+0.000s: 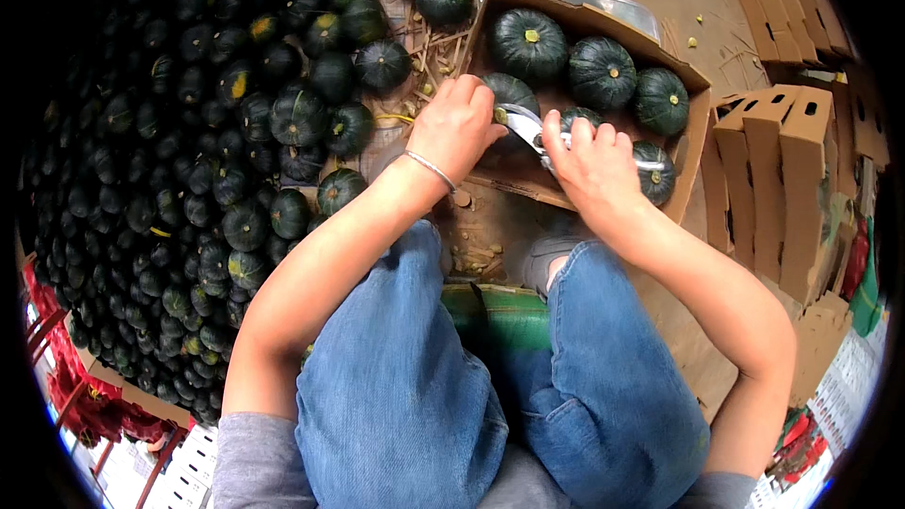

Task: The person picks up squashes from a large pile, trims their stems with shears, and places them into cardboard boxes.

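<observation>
My right hand [596, 162] is closed around the handles of a pair of pruning shears [524, 124] with silver blades and pale grips. The blades point left, toward my left hand [454, 124], which wears a thin bracelet at the wrist. My left fingers are curled against a dark green squash [510, 91] at the near left side of a cardboard box [696, 75]. The blade tips are close to its stem; whether they touch it I cannot tell. Several other squashes [601, 73] lie in the box, one [654, 173] partly behind the shears' handles.
A large heap of dark green squashes [245, 226] fills the left side. Folded cardboard boxes [778, 146] stand in a row at right. Dry straw and cut stem bits [436, 52] litter the floor between heap and box. My jeans-covered knees [405, 320] are just below the box.
</observation>
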Motion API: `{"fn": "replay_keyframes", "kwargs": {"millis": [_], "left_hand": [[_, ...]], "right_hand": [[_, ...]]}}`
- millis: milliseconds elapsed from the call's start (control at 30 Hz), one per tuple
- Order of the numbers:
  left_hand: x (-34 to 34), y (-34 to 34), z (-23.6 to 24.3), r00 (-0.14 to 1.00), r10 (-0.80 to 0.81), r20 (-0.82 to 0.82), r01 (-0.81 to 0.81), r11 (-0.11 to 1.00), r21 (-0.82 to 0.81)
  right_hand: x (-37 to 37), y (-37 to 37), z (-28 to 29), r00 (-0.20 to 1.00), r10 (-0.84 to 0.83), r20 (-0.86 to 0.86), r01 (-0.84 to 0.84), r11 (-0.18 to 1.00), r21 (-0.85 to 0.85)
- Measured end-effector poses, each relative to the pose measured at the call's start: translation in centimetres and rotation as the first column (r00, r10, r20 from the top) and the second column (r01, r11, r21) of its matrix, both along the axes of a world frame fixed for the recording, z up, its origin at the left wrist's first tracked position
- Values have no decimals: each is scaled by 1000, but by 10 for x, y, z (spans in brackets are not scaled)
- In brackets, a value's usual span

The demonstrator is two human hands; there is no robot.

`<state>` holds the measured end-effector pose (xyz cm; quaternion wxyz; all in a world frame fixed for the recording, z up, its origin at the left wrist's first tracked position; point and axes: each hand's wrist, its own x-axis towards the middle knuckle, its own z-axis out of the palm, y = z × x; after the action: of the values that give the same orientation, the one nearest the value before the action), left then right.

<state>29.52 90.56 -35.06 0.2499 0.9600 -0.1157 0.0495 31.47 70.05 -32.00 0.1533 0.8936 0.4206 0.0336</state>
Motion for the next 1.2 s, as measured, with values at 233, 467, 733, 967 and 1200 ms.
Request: {"fn": "replay_keyframes", "kwargs": {"millis": [233,467,733,967,1200], "left_hand": [[20,4,-7,990,-23,138,32,998,-59],[17,9,33,724,-236,-648,-584,289,-758],[47,-106,9,881,-459,-114,403,854,-329],[59,-174,-31,869,-493,-46,459,838,-296],[72,-181,-40,880,-474,-11,426,801,-421]], "right_hand": [[-16,0,0,914,-181,-363,246,959,141],[-56,-105,40,694,-552,-462,650,756,74],[-60,-160,37,781,-583,-225,550,812,-196],[-43,-151,19,880,-468,-78,433,860,-271],[-51,-134,10,764,-641,-68,620,759,-199]]}}
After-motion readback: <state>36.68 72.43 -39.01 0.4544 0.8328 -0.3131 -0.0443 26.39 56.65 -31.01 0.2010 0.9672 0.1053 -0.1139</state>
